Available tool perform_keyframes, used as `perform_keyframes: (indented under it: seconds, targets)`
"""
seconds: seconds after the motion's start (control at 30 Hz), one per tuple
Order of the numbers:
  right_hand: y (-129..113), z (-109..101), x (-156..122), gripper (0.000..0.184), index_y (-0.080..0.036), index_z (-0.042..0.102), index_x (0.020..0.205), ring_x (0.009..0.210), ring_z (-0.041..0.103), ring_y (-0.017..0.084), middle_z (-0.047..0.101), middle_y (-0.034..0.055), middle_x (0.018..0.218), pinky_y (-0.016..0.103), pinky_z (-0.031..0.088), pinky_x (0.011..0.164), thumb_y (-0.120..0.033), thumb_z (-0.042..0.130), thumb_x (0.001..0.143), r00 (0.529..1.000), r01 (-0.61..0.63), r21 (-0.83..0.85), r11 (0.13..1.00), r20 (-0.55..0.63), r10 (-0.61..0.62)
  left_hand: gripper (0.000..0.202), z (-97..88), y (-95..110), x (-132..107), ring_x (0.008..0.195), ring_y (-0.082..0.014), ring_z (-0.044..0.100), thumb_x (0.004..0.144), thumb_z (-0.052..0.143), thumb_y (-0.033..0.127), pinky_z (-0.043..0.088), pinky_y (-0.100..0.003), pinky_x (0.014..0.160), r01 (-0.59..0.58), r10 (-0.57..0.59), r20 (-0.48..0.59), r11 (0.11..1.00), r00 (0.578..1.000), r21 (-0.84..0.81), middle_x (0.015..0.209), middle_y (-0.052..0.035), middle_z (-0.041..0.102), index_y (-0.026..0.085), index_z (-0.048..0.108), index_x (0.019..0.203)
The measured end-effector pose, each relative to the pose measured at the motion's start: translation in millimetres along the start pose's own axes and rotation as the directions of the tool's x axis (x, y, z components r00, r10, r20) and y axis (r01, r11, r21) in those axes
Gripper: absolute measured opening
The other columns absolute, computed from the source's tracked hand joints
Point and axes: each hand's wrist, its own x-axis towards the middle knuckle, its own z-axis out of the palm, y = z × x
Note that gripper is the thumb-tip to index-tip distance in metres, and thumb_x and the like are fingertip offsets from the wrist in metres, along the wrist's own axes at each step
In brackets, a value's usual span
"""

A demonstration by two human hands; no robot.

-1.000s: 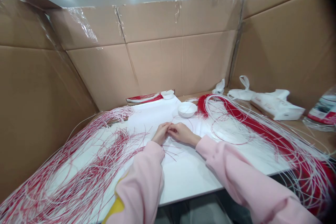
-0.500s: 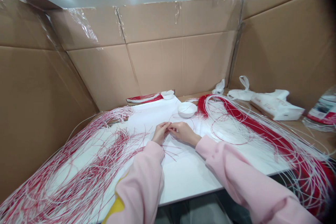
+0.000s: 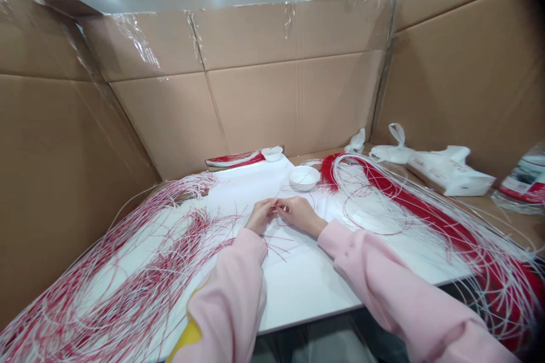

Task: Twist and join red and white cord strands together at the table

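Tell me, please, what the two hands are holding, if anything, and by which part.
The left hand and right hand seem to pinch thin cord between them; which part cannot be told.

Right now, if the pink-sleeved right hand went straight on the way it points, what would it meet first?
Most likely the bare, pink-sleeved left hand, which lies directly ahead of the right hand; whether the two touch is unclear.

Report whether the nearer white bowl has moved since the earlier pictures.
No; the nearer white bowl keeps its place against the back cardboard wall.
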Motion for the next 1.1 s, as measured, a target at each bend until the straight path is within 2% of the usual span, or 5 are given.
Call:
perform_keyframes:
  seconds: [0.2,0.4,0.67,0.87,1.1]
  targets:
    - [11.4,5.1,7.5,0.02,-0.015,0.063,0.066,0.068,0.057,0.015,0.064,0.0056,0.071,0.025,0.041,0.064,-0.027,0.05,0.076,0.977,-0.182,0.319,0.93,-0.051,0.208,0.019,1.5,-1.0,1.9,0.061,-0.0075,0.053,0.065,0.066,0.027,0.039,-0.018,0.058,-0.107,0.101,-0.096,0.993,0.99,-0.053,0.066,-0.0027,0.058,0.01,0.058,0.067]
    - [16.2,2.1,20.2,0.028,-0.013,0.057,0.09,0.074,0.062,0.017,0.066,0.0117,0.085,0.028,0.048,0.062,-0.029,0.035,0.082,0.895,-0.327,0.739,0.589,0.044,0.443,0.028,8.8,-4.2,-0.1,0.036,-0.0022,0.032,0.065,0.064,0.037,0.037,-0.018,0.049,-0.104,0.098,0.127,0.994,0.987,0.043,0.041,0.0092,0.028,0.013,0.049,0.064]
    - [21.6,-28.5,28.3,0.02,-0.018,0.046,0.07,0.055,0.058,0.011,0.059,-0.0009,0.054,0.024,0.048,0.061,-0.02,0.03,0.082,0.765,-0.11,0.983,0.146,-0.01,0.644,0.041,7.0,1.2,0.0,0.034,-0.0011,0.014,0.062,0.056,0.053,0.012,-0.016,0.036,-0.137,0.11,0.118,0.956,0.987,0.259,0.042,0.0107,0.018,0.017,0.036,0.058]
    - [48.7,-54.1,32.2,0.027,-0.018,0.035,0.059,0.038,0.046,0.008,0.041,-0.0066,0.038,0.021,0.046,0.052,-0.018,0.026,0.085,0.643,0.059,0.998,0.013,-0.048,0.765,0.042,-1.8,10.0,4.2,0.037,-0.0026,0.015,0.064,0.048,0.05,0.012,-0.018,0.039,-0.253,0.275,-0.015,0.902,0.961,0.349,0.043,0.0093,0.017,0.019,0.022,0.053]
    - [71.2,-83.8,26.9,0.028,-0.018,0.03,0.057,0.03,0.031,0.005,0.028,-0.0096,0.035,0.015,0.039,0.043,-0.012,0.024,0.084,0.619,0.203,0.976,-0.082,-0.063,0.782,0.041,-7.8,38.6,-11.7,0.047,-0.0049,0.016,0.066,0.048,0.044,0.012,-0.021,0.048,-0.381,0.484,-0.019,0.711,0.875,0.592,0.048,0.0061,0.015,0.017,0.021,0.05]
